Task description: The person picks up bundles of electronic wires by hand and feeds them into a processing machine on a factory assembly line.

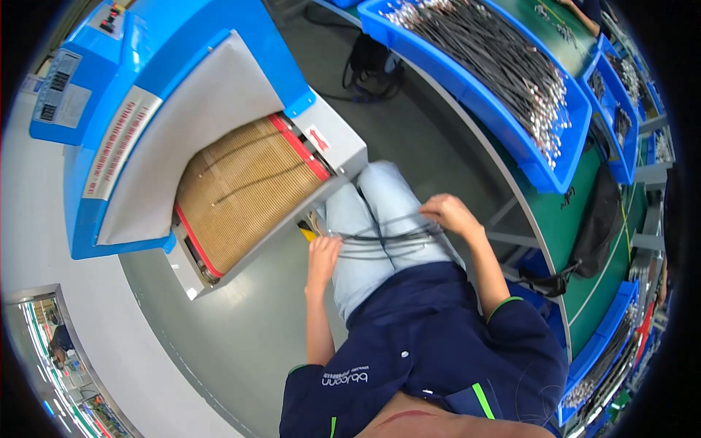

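Black cables (391, 238) over the lap (365, 276), right between the fingers!
Left hand (323, 255): fingers curled in at the cable ends, clamped or not, can't tell; right hand (449, 213): thumb and fingertips together, pinching one cable, others just below.

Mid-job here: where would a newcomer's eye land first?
Probably on the big blue machine at upper left, with two thin cables lying on its tan belt. Next comes the long blue bin at upper right, heaped with black leads. Low in the centre, dark strands span the lap between the left hand and right hand.
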`<state>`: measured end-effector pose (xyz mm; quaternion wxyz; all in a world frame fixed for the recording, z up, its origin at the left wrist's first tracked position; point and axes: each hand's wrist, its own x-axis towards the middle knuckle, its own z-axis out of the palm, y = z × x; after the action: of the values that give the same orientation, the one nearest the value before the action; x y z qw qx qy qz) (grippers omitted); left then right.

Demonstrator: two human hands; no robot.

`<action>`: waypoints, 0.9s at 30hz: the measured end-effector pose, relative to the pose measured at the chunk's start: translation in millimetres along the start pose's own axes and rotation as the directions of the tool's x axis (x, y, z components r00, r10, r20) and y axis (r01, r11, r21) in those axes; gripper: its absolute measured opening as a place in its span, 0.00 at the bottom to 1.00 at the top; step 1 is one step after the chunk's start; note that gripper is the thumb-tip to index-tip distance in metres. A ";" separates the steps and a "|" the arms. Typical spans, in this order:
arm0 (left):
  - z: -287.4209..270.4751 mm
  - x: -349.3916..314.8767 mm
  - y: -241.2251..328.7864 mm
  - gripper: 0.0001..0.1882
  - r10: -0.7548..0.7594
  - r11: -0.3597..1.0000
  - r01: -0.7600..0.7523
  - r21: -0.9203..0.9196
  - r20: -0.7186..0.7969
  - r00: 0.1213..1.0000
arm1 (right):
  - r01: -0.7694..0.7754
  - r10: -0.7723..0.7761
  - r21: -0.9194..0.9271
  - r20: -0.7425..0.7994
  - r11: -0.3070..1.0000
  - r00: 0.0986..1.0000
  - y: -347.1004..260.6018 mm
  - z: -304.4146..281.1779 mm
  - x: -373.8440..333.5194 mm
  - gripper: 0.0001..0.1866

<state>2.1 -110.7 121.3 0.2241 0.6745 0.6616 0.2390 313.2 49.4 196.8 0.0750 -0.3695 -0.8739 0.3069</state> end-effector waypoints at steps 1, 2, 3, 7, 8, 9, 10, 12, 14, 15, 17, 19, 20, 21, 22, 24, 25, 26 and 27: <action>13.3 -2.3 -4.6 0.08 -0.014 1.000 0.014 -0.013 0.027 1.000 | 0.016 -0.016 0.005 -0.024 1.000 1.000 11.1 12.0 0.3 0.07; 22.4 2.0 -7.5 0.08 -0.017 0.999 0.018 -0.031 0.014 1.000 | 0.064 -0.065 -0.005 -0.043 0.998 0.997 19.8 19.1 3.2 0.06; 32.9 4.9 -7.9 0.08 -0.022 0.999 0.022 -0.049 -0.001 1.000 | 0.101 -0.101 -0.005 -0.055 0.995 0.993 23.7 26.5 3.6 0.06; 61.3 20.0 2.4 0.08 -0.026 0.976 0.026 -0.217 0.005 1.000 | 0.198 -0.196 0.020 -0.066 0.980 0.978 30.6 66.9 18.6 0.07; 65.2 26.6 10.3 0.08 -0.004 0.966 0.011 -0.257 0.027 1.000 | 0.214 -0.207 0.094 -0.073 0.972 0.976 28.1 76.1 22.6 0.07; 68.5 32.6 17.0 0.08 0.019 0.955 -0.004 -0.296 0.048 0.999 | 0.228 -0.220 0.140 -0.067 0.964 0.973 22.8 82.8 27.2 0.07; 68.9 37.5 23.0 0.08 0.016 0.955 0.000 -0.298 0.052 0.999 | 0.247 -0.234 0.164 -0.092 0.955 0.968 13.3 87.8 31.3 0.07; 69.6 43.7 29.8 0.08 0.044 0.932 -0.033 -0.361 0.020 0.999 | 0.265 -0.247 0.192 -0.113 0.945 0.962 5.0 93.0 36.4 0.07; 67.7 43.4 26.4 0.08 0.004 0.927 -0.026 -0.375 -0.060 0.998 | 0.300 -0.271 0.229 -0.149 0.926 0.951 5.0 91.8 39.9 0.08; 63.6 43.4 23.9 0.09 -0.035 0.921 -0.023 -0.389 -0.142 0.989 | 0.299 -0.270 0.231 -0.148 0.926 0.951 4.2 87.8 40.2 0.08; 53.1 43.6 22.7 0.07 -0.076 0.943 0.050 -0.330 -0.066 0.995 | 0.219 -0.181 0.271 -0.158 0.937 0.971 8.5 85.3 39.9 0.07; 53.7 44.1 21.2 0.07 -0.006 0.957 -0.015 -0.291 -0.071 0.997 | 0.246 -0.202 0.266 -0.182 0.932 0.962 13.7 91.9 41.5 0.08; 55.1 44.3 22.2 0.07 -0.008 0.957 -0.013 -0.290 -0.071 0.997 | 0.302 -0.253 0.250 -0.210 0.920 0.944 12.0 93.6 43.0 0.08; 57.7 44.9 23.8 0.06 0.001 0.951 -0.015 -0.308 -0.044 0.999 | 0.357 -0.303 0.233 -0.236 0.905 0.923 10.4 95.8 44.3 0.08; 59.6 46.9 25.8 0.06 0.013 0.945 -0.019 -0.327 -0.018 1.000 | 0.356 -0.302 0.233 -0.236 0.905 0.924 8.7 97.5 45.6 0.08; 61.8 49.0 31.5 0.06 -0.013 0.911 0.026 -0.412 0.033 0.999 | 0.406 -0.367 0.198 -0.207 0.892 0.907 6.0 101.2 45.6 0.08; 61.4 50.6 33.7 0.07 -0.035 0.869 0.072 -0.489 0.084 0.996 | 0.406 -0.366 0.199 -0.208 0.892 0.907 7.3 102.1 46.1 0.08; 60.9 51.8 35.4 0.07 -0.035 0.869 0.073 -0.489 0.086 0.996 | 0.424 -0.382 0.199 -0.218 0.884 0.898 9.2 103.3 46.7 0.08; 60.5 52.7 37.0 0.07 -0.032 0.866 0.067 -0.496 0.079 0.996 | 0.442 -0.398 0.198 -0.228 0.875 0.889 10.7 104.1 47.1 0.09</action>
<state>69.1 -58.1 98.1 0.4187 0.5846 0.5867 0.3726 248.6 37.6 102.6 0.2637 -0.1845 -0.8783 0.3537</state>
